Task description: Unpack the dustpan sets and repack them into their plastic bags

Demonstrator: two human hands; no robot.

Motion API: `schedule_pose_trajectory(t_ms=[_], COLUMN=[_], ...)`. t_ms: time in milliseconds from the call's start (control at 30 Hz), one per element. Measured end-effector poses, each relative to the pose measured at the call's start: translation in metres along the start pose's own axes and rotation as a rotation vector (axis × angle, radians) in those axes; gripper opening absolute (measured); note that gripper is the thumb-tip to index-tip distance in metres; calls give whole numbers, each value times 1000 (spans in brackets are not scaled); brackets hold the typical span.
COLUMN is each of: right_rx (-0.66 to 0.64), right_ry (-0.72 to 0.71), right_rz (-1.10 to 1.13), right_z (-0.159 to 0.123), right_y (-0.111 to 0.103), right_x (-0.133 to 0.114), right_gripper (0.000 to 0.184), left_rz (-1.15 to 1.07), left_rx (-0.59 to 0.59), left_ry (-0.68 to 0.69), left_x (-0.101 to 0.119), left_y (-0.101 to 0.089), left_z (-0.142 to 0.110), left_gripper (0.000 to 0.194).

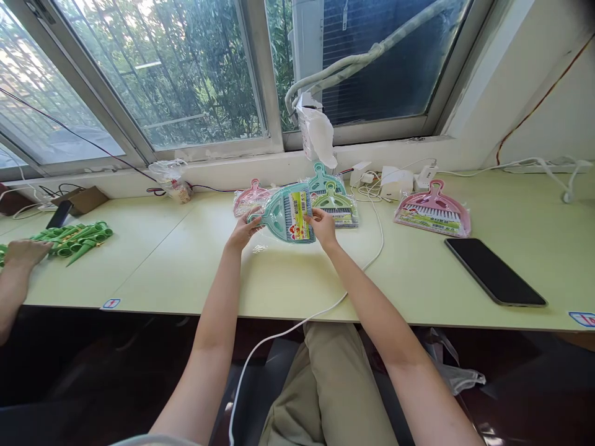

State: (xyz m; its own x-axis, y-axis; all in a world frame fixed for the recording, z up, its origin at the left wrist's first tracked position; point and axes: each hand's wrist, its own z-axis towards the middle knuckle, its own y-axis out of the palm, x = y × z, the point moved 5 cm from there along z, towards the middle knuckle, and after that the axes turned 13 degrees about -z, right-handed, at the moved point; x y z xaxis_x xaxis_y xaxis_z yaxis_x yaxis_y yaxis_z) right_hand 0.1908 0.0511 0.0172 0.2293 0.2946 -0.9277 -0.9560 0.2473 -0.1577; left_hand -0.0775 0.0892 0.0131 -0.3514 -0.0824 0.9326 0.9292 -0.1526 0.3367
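Note:
Both my hands hold a wrapped teal dustpan and brush set [276,214] just above the table, turned on its side. My left hand [245,230] is closed around its handle end on the left. At the bristle end, my right hand [321,227] pinches the edge by the yellow label. Behind it lie a green dustpan set [335,203], another teal dustpan set [320,178] and, at the left, a pink dustpan set [251,195], all in clear plastic and partly covered. A second pink dustpan set [434,209] lies apart at the right.
A black phone [495,271] lies on the right of the table [525,217]. A white cable [379,248] crosses to the front edge. At far left, another person's hand [28,253] rests by green leaf-like pieces [79,238]. A plastic bag [171,179] stands by the window.

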Motion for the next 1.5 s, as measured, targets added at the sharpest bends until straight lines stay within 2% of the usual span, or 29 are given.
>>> schedule_pose_trajectory(t_ms=[400,633,867,1133,1300,1500], right_rx=[102,100,56,173,180,199], right_ry=[-96,-145,-160,-177,-120,-54], right_rz=[-183,-21,55,-83,-100,-84], right_z=[1,-1,-3,3,4,-3], right_y=[-5,-3,2,-3,-5,-6], right_x=[-6,-9,-7,2,2,-10], right_gripper=[38,56,52,51,51,45], left_rz=[-65,-44,-39,-32,-30,-7], left_rx=[-6,-81,-49,-39,-33,-19], left_ry=[-4,-72,-40,-24,-15,1], left_x=[-8,-11,-10,-11,-14,-14], left_y=[6,14,14,17,16,15], left_z=[1,-2,-1,-3,-1,0], left_gripper=[46,51,49,45,45,47])
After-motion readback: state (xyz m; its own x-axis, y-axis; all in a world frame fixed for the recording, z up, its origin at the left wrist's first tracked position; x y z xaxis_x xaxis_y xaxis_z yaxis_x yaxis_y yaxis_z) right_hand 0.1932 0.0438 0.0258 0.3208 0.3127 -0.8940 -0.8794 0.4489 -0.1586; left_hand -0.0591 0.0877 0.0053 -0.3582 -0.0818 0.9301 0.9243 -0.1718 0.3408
